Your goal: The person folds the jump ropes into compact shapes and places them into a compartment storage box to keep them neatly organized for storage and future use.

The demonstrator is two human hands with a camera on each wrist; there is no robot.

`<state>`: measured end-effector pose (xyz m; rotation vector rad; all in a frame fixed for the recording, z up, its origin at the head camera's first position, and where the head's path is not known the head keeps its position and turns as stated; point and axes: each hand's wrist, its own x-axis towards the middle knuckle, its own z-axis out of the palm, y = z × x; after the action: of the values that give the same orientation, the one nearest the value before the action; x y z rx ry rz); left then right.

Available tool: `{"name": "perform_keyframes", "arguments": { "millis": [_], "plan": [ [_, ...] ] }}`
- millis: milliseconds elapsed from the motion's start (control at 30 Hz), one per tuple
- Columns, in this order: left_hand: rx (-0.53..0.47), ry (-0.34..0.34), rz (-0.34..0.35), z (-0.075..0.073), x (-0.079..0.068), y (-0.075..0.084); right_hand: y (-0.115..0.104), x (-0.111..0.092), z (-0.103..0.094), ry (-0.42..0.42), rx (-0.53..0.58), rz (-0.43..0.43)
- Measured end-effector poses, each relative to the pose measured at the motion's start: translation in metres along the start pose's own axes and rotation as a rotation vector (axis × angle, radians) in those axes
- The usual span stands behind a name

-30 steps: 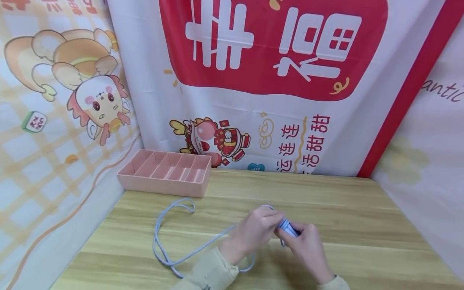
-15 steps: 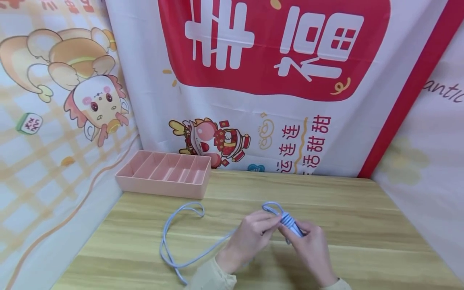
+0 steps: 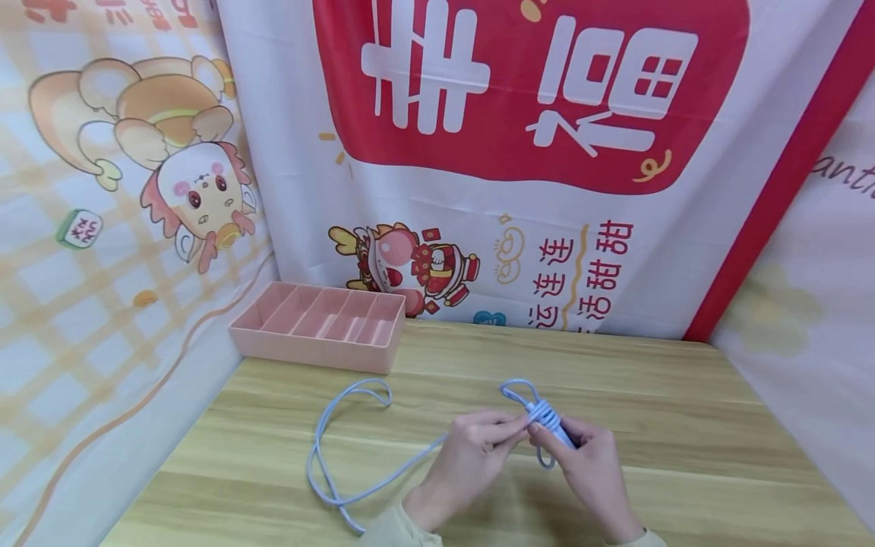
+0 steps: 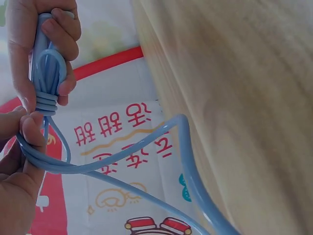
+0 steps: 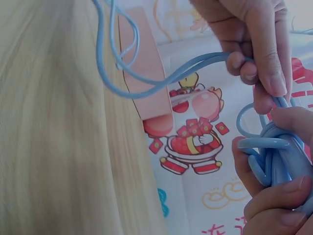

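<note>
Blue bundle (image 3: 545, 415), lower right
My right hand (image 3: 593, 467) gripped it; my left hand (image 3: 468, 460) pinched cord (image 4: 192, 175) seemingly best kept taut.

I see a cloth-walled tabletop booth: wood-grain table (image 3: 711, 456) at six o'clock, red-and-white banner (image 3: 492, 171) at twelve, cartoon-printed sheet (image 3: 130, 228) at nine, pale sheet (image 3: 807, 266) at three.

Cord (image 3: 545, 416) appears plastic, smooth, glossy; tray (image 3: 311, 350), at its ten o'clock, smooth plastic. Tabletop (image 3: 683, 433) shows satin wood grain. Banner (image 3: 533, 163), at twelve o'clock, is creased cloth.
</note>
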<state>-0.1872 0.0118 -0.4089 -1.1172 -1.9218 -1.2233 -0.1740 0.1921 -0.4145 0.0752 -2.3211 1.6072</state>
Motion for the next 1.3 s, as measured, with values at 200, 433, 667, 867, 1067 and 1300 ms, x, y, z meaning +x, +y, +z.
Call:
{"name": "perform_keyframes", "arguments": {
  "millis": [200,433,667,867,1067,1300],
  "plan": [
    [-0.141,0.035,-0.166,-0.001,-0.012,0.001,-0.003,-0.004,0.002,-0.054,0.081,0.053],
    [-0.214,0.043,-0.228,-0.012,-0.028,0.004,-0.007,-0.012,0.007,-0.089,0.161,0.111],
    [-0.286,0.052,-0.265,-0.018,-0.025,0.005,-0.011,-0.014,0.006,-0.106,0.234,0.110],
    [-0.260,0.052,-0.253,-0.023,-0.026,0.002,-0.014,-0.014,0.007,-0.163,0.269,0.149],
    [-0.222,0.055,-0.199,-0.026,-0.028,-0.002,-0.013,-0.014,0.006,-0.197,0.255,0.127],
    [-0.234,0.054,-0.223,-0.026,-0.028,-0.001,-0.011,-0.014,0.006,-0.272,0.323,0.112]
  ]
}}
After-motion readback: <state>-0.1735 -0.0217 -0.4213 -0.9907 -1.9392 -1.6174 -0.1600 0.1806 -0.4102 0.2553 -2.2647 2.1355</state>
